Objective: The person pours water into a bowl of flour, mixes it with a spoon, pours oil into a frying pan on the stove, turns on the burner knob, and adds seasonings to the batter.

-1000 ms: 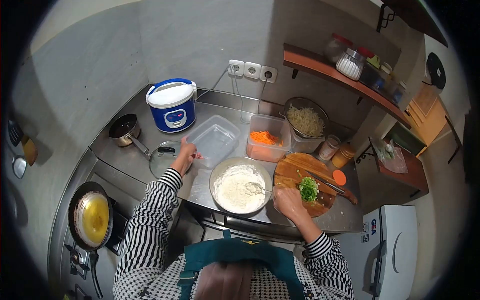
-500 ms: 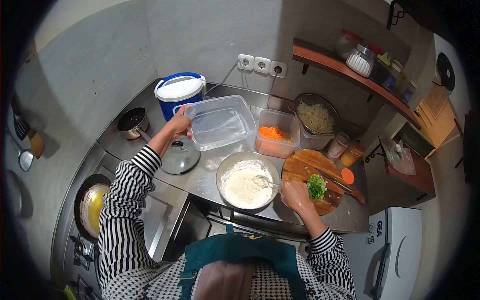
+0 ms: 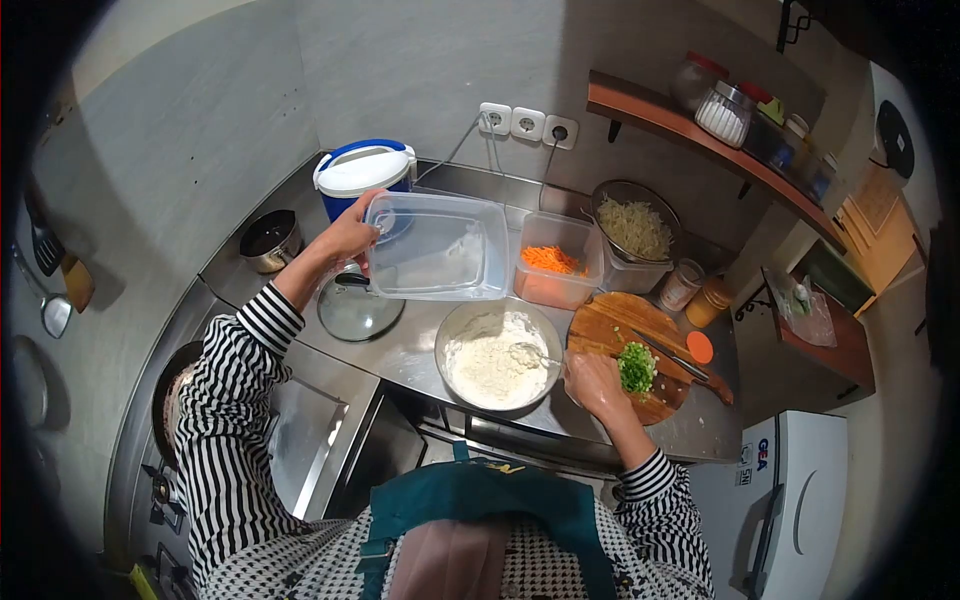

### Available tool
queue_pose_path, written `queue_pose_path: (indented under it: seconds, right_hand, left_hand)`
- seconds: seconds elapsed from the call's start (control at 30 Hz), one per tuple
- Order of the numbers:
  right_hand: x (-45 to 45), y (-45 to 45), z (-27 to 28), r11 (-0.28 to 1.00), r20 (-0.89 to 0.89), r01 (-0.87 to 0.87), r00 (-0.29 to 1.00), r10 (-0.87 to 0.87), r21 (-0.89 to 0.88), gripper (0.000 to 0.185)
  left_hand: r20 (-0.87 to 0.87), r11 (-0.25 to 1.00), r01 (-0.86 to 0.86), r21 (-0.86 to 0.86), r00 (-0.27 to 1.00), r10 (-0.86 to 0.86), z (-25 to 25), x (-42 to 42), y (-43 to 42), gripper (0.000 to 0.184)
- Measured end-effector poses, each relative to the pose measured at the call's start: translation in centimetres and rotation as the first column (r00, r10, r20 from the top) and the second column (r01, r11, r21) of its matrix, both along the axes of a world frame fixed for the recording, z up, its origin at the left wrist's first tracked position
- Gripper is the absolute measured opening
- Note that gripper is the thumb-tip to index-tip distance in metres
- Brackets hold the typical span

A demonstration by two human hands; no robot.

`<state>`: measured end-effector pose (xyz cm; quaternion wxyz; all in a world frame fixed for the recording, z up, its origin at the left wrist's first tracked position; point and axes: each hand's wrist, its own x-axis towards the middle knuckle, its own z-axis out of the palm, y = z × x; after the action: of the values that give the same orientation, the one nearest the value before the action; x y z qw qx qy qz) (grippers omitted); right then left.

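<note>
My left hand (image 3: 352,232) grips a clear plastic container (image 3: 438,285) by its left side, fingers closed on the rim. The container is held tilted above the counter, behind the metal bowl (image 3: 441,375). White flour mixture (image 3: 490,368) fills the bowl, part of it lumpy. My right hand (image 3: 594,382) is closed round the handle of a spoon (image 3: 540,357), whose head rests in the mixture. Right beside that hand, chopped green onion (image 3: 637,369) lies on a round wooden board (image 3: 610,325) with a knife (image 3: 672,358).
Shredded carrot (image 3: 552,262) sits in a plastic tub; behind it a strainer (image 3: 603,222) holds pale shreds. Spice jars (image 3: 707,302) stand by the board. A glass lid (image 3: 360,308), saucepan (image 3: 270,243) and blue-white cooler (image 3: 365,175) are at left. A frying pan (image 3: 165,410) is on the stove.
The container in my left hand has tipped, its opening turned more toward me, and has shifted slightly left. My right hand stays at the bowl's right edge with the spoon.
</note>
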<state>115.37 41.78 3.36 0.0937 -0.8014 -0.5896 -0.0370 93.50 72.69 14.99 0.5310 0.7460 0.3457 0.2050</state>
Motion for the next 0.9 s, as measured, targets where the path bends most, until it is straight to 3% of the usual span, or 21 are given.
queue_pose_path:
  seconds: [0.2, 0.4, 0.53, 0.7, 0.83, 0.9]
  right_hand:
    - [0.2, 0.1, -0.4, 1.0, 0.0, -0.002, 1.0, 0.002, 0.012, 0.011]
    - [0.3, 0.2, -0.4, 1.0, -0.005, 0.008, 1.0, -0.008, 0.0, 0.01]
    - [0.4, 0.1, -0.6, 1.0, 0.002, -0.008, 1.0, 0.008, 0.02, 0.009]
    - [0.4, 0.4, -0.4, 1.0, 0.006, -0.005, 1.0, 0.005, -0.004, 0.009]
    - [-0.1, 0.7, 0.6, 0.998, 0.08, -0.053, 0.995, 0.052, 0.018, 0.008]
    - [0.2, 1.0, 1.2, 0.979, 0.142, -0.183, 0.975, 0.169, 0.09, 0.007]
  left_hand:
    - [-0.1, 0.999, -0.014, 0.048, 0.995, 0.019, 1.2, -0.3, -1.4, 0.069]
    - [-0.079, 0.999, -0.006, 0.036, 0.997, 0.009, 0.6, -0.2, -0.9, 0.073]
    - [-0.032, 0.993, -0.024, -0.112, 0.999, 0.021, 0.2, -0.5, -0.2, 0.069]
    - [0.079, 0.921, -0.037, -0.389, 0.994, 0.073, -4.2, -0.3, 3.0, 0.065]
    - [0.165, 0.801, -0.091, -0.591, 0.959, 0.23, -8.9, 1.4, 3.7, 0.066]
    - [0.138, 0.742, -0.166, -0.65, 0.934, 0.33, -11.2, 2.6, 3.6, 0.07]
